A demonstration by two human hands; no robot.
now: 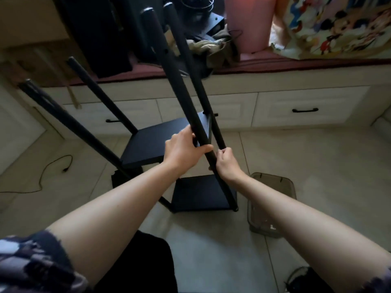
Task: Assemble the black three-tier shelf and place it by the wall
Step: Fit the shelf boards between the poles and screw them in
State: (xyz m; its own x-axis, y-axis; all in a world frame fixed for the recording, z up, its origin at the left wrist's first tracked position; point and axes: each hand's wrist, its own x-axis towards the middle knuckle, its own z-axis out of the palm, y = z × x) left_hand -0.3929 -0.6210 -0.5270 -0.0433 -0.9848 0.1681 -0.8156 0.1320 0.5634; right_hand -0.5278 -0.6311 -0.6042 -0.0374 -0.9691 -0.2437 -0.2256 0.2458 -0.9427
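Head view: the half-built black shelf frame stands on the tiled floor directly ahead of the person, between them and the window-seat drawers point(304, 111). Two shelf boards are fitted, the upper board point(160, 140) and the lower board point(198, 193); judging by that, the third tier is still missing. Four black poles rise from them and splay apart, long axes running from floor up and away toward the window seat. The near-right pole point(182, 89) and the pole behind it point(194, 81) cross just above the hands. Left hand point(182, 151) wraps the near-right pole, thumb over the front, fingers curled behind. Right hand point(226, 166) grips lower, where both poles run close together; can't tell which one it holds. Both arms are stretched forward, about equally near. The far-left poles point(69, 119) lean out, untouched. A clear plastic bin point(273, 204) sits just right of the frame. Next move likely needs the poles pulled parallel before the top board seats.
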